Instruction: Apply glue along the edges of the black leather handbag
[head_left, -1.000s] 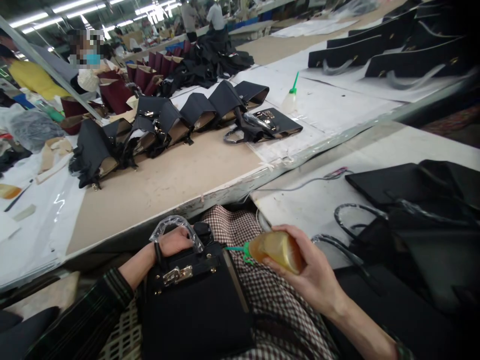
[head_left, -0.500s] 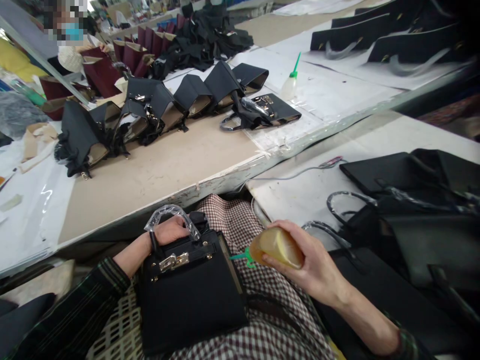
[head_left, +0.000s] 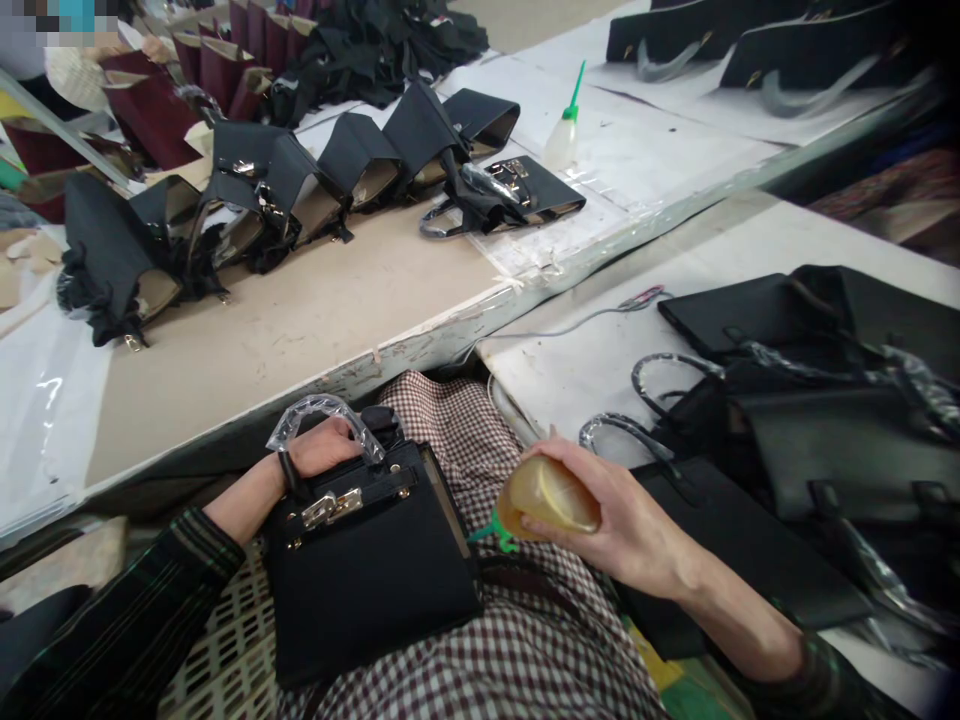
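A black handbag (head_left: 367,590) with gold clasp hardware lies tilted across my lap. Its handle (head_left: 322,405) is wrapped in clear plastic. My left hand (head_left: 321,448) reaches under that handle and grips the bag's top, the fingertips hidden behind it. In my right hand (head_left: 611,510) is a squeeze bottle (head_left: 551,495) of yellowish liquid, tipped sideways. The bottle's green nozzle (head_left: 491,530) points left at the bag's right side edge (head_left: 450,505). Whether the tip touches that edge, I cannot tell.
Several black bags (head_left: 356,160) stand on the bench ahead, near another green-tipped bottle (head_left: 564,135). More black handbags (head_left: 825,450) pile up on the right-hand table (head_left: 570,375). A plastic crate (head_left: 225,640) sits at lower left. A person's hand (head_left: 154,50) shows at far left.
The bottle's nozzle has moved down along the bag's right side edge, toward the bag's base. My left hand keeps its hold. The whole view has shifted slightly.
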